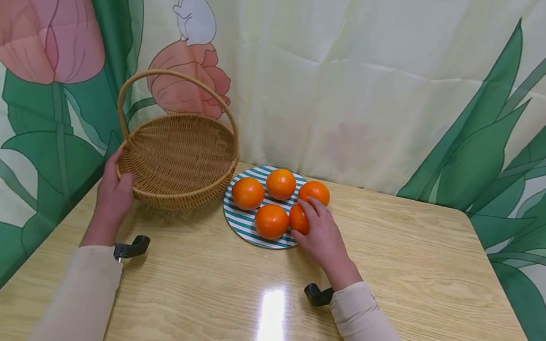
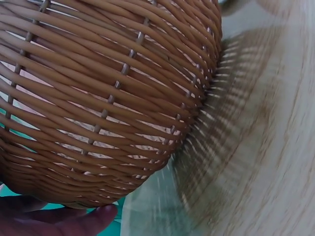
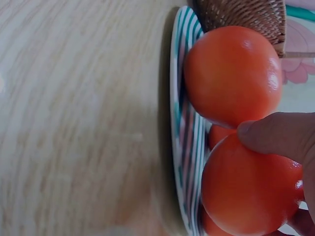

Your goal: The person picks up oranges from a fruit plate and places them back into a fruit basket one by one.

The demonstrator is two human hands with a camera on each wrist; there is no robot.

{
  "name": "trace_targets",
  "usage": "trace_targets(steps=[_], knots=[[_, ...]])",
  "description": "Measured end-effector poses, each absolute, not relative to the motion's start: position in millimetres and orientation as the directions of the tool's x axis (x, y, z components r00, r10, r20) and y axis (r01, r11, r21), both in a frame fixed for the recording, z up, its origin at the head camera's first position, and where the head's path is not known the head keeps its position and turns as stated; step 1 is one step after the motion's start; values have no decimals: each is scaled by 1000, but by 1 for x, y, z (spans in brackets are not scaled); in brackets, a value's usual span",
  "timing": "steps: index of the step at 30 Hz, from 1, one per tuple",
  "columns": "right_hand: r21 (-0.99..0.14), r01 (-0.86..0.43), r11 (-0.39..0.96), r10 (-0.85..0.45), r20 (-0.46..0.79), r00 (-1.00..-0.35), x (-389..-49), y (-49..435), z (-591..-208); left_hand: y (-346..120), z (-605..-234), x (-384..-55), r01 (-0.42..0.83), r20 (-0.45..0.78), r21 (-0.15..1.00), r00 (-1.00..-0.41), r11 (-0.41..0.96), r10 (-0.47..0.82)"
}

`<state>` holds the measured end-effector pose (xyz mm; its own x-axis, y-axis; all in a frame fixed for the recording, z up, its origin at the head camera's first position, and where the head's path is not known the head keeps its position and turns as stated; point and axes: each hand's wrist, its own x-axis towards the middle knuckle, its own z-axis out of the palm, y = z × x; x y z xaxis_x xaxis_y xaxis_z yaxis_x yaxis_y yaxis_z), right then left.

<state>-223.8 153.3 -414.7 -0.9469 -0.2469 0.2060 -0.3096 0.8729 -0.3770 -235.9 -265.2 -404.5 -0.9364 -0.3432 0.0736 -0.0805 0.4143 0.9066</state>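
On the left, my left hand (image 1: 113,197) grips the left side of a woven wicker basket (image 1: 178,151) with a tall arched handle. The basket's opening faces me, and no contents show inside. In the left wrist view, fingertips (image 2: 101,216) touch the basket's outer weave (image 2: 98,98). Right of the basket, a striped plate (image 1: 239,225) bears several round, shiny orange fruits (image 1: 271,221). My right hand (image 1: 321,235) holds the fruit (image 3: 251,187) at the plate's right side, its thumb across the top in the right wrist view. That fruit sits beside the others.
A light wooden table (image 1: 397,258) lies under everything. Behind it hangs a curtain (image 1: 368,90) printed with tulips and a white animal, close to the table's back edge. Black wrist mounts (image 1: 319,295) stick out beside both sleeves.
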Motion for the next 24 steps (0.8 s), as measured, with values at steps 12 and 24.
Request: trace_targets(steps=[12,24], knots=[[-348,-358,866,-263,291,-920,-222,151,-402,-260,-409,-229,-72,66,934,-929,351,-365],[-322,-427,845,-292,391,-873,-227,145,-385,-256,-412,-229,5,155,934,-906,356,-394]])
